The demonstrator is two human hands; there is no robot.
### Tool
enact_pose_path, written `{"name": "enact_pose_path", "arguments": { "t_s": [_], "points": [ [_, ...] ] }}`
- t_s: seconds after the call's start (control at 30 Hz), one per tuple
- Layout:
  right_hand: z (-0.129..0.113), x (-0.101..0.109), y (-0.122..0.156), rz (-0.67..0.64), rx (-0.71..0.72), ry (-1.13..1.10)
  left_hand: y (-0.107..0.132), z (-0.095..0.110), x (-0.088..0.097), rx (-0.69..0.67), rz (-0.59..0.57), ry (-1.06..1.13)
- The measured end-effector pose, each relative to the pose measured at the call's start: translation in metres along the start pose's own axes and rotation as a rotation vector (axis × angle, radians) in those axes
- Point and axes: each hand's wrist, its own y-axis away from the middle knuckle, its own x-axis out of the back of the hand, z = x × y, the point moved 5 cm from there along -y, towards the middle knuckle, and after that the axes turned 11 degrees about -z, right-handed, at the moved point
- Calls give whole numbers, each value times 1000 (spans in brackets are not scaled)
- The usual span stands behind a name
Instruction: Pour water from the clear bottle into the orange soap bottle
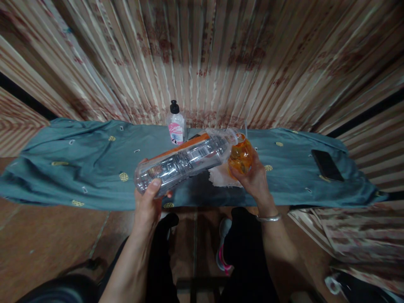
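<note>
My left hand (pixel 148 206) is closed round the base end of a large clear plastic bottle (pixel 189 159), its thumb on the near side. The bottle lies tilted across the middle of the view, its neck pointing right, with an orange strip along its upper edge. My right hand (pixel 256 179) is wrapped round an orange see-through cup (pixel 241 156), whose rim is close to the bottle's mouth; whether they touch I cannot tell. A thin pale stick or straw (pixel 246 127) rises from behind the cup. Under them lies a torn-edged white sheet (pixel 222 177).
A clear bottle with a black cap and pink label (pixel 176 129) stands at the back of the cloth-covered table (pixel 94 164). A dark phone (pixel 326 165) lies at the right. Behind hangs a striped curtain (pixel 202 59). My legs are below the table's front edge.
</note>
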Motion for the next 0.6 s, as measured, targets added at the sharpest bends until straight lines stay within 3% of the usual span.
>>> {"name": "enact_pose_path", "arguments": {
  "t_s": [0.6],
  "points": [
    [0, -1, 0, 7, 29, 24, 0, 3, -3, 8, 6, -3]
  ]
}}
